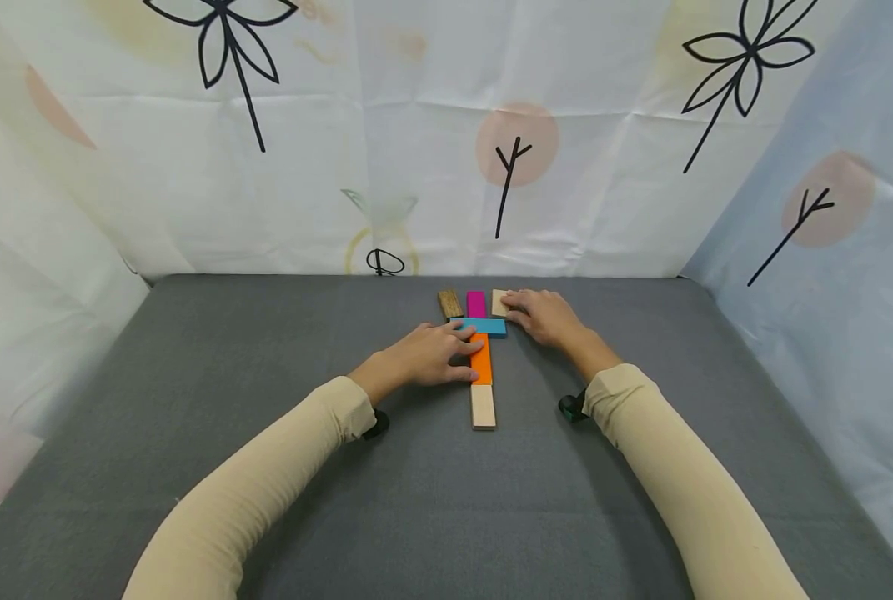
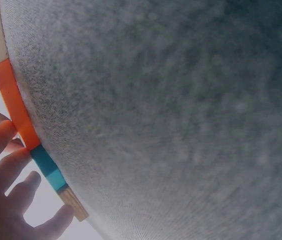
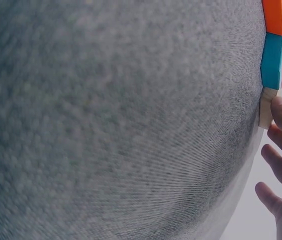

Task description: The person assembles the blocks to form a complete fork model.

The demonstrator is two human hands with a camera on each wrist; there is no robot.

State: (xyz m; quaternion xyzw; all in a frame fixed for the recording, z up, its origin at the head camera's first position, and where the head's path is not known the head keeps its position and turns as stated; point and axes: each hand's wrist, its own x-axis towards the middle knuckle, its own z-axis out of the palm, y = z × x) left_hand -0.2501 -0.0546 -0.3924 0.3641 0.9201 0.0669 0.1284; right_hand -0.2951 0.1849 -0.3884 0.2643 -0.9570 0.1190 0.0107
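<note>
Flat blocks lie end to end on the grey cloth. A pale block (image 1: 483,407) is nearest, then an orange block (image 1: 481,360), with a blue block (image 1: 494,327) lying crosswise beyond it. Past the blue one stand a brown block (image 1: 450,303), a magenta block (image 1: 476,304) and a pale wooden block (image 1: 499,302) side by side. My left hand (image 1: 431,354) rests with spread fingers along the orange and blue blocks from the left. At the far right, my right hand (image 1: 547,319) has thumb and forefinger at the pale wooden block; its other fingers extend beyond.
Grey cloth (image 1: 266,350) covers the table around the blocks. A white printed curtain (image 1: 431,133) hangs along the table's far edge, and more curtain hangs at both sides. Dark wrist devices sit under both cuffs.
</note>
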